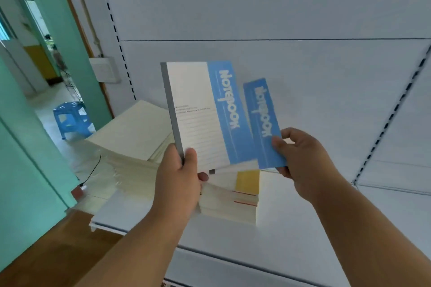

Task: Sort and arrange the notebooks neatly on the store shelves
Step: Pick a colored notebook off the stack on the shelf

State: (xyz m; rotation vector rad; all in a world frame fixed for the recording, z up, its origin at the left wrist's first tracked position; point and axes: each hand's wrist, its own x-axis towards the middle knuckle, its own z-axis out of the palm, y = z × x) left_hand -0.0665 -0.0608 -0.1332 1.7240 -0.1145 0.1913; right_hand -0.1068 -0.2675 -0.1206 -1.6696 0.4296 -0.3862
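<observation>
Held upright above the white metal shelf (303,228): a thin rectangular notebook with a smooth cream cover, grey spine strip and blue band printed "Notebook" (198,112), pinched at its lower left corner by the left hand (179,184), thumb flat on the cover, fingers curled behind. Overlapped just to its right, tilted a little: a second slim notebook showing only its glossy blue printed band (264,123), gripped near the lower edge by the right hand (300,158), thumb in front and fingers wrapped behind. Lettering on both upside down to the camera.

Directly beneath the hands, resting on the shelf: a squat block-shaped stack of cream paper notebooks with a yellow cover patch and thin red lines (233,202). Further left, lying flat and fanned unevenly: a broad pile of plain cream notebooks (130,137), matte, edges layered. Behind, a smooth white back panel flanked by slotted uprights (116,37). Off to the left, past a mint-green wall, a small blue plastic stool (71,119) on pale floor.
</observation>
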